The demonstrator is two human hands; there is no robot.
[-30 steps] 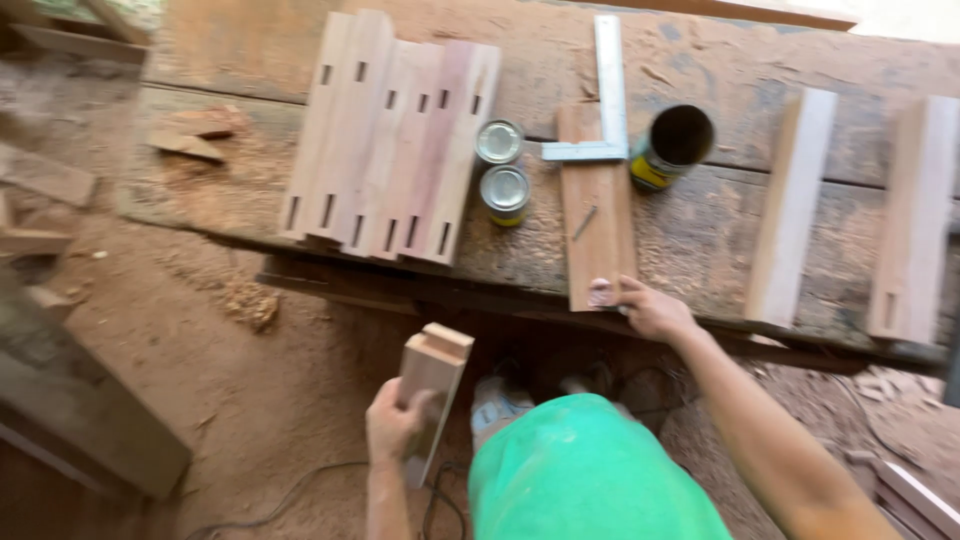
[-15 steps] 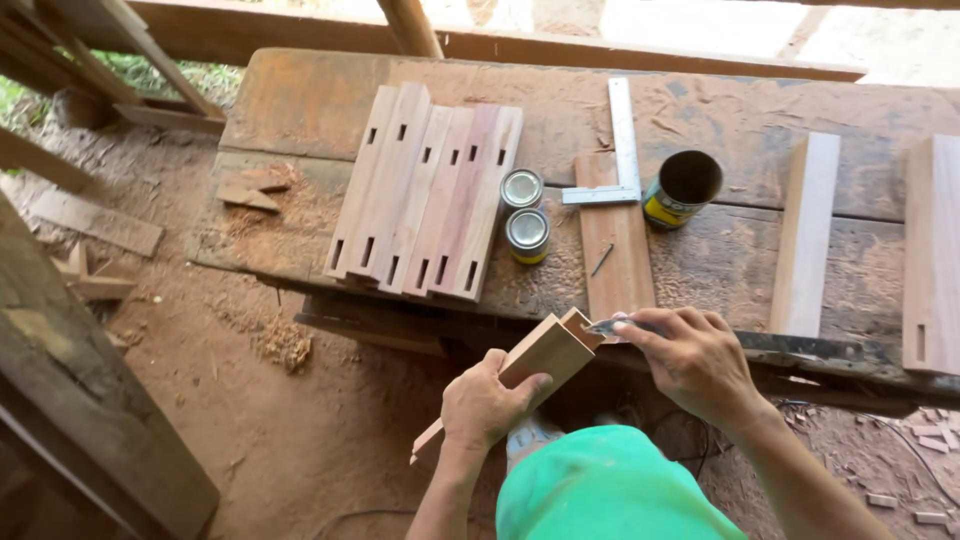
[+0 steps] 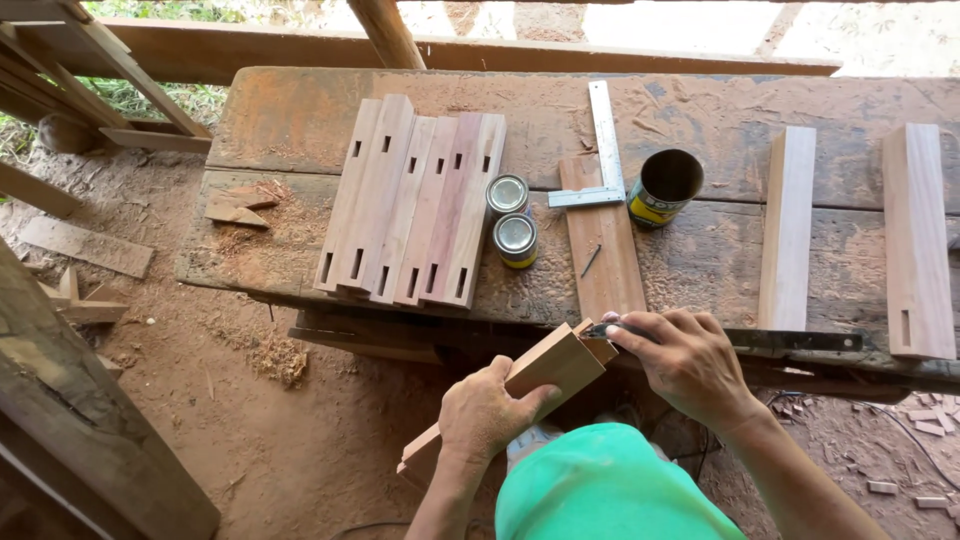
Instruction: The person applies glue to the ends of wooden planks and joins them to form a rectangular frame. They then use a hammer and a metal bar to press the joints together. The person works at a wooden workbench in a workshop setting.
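My left hand [image 3: 486, 412] grips a short length of pale wood [image 3: 540, 372], tilted with its upper end pointing toward the workbench [image 3: 700, 250]. My right hand [image 3: 685, 362] pinches a small dark pointed tool [image 3: 603, 328] against that upper end, just below the bench's front edge. Directly above lies a flat reddish board [image 3: 603, 245] with a small nail [image 3: 591, 260] on it and a metal square [image 3: 603, 150] across its far end.
Several mortised boards [image 3: 410, 205] lie side by side on the bench's left part. Two shut tins [image 3: 512, 215] and an open can [image 3: 665, 185] stand mid-bench. Two long boards [image 3: 790, 225] [image 3: 918, 235] lie right. Timber [image 3: 70, 420] leans at left on the dirt floor.
My left hand raised the wood piece from low by my legs up to the bench edge. My right hand left the reddish board and came onto the piece's end.
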